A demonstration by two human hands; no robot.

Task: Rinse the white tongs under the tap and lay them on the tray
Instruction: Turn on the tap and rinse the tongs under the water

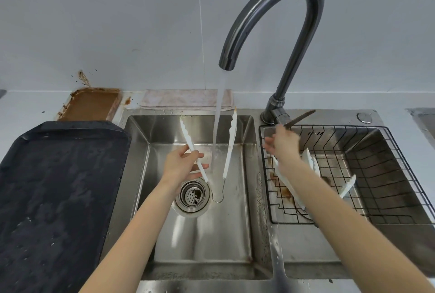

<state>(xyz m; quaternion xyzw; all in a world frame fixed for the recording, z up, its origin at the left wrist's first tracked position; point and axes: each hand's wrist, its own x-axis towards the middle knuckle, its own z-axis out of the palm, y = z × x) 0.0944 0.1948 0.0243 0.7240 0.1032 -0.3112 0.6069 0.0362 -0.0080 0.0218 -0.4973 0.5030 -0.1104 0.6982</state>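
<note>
Left arm: bare forearm enters from the lower left and runs up and to the right, wrist straight. Left hand (pixel 182 163): palm turned right, fingers (pixel 199 166) and thumb curled round one arm of the tongs (pixel 229 149), closed in a grip at about mid-length.

Right arm: bare forearm enters from the lower right corner and runs up and to the left, nearly straight at the wrist. Right hand (pixel 283 143): back toward the camera, holding nothing, fingers loosely spread and pointing left and up, slightly blurred. The two hands are well apart.
</note>
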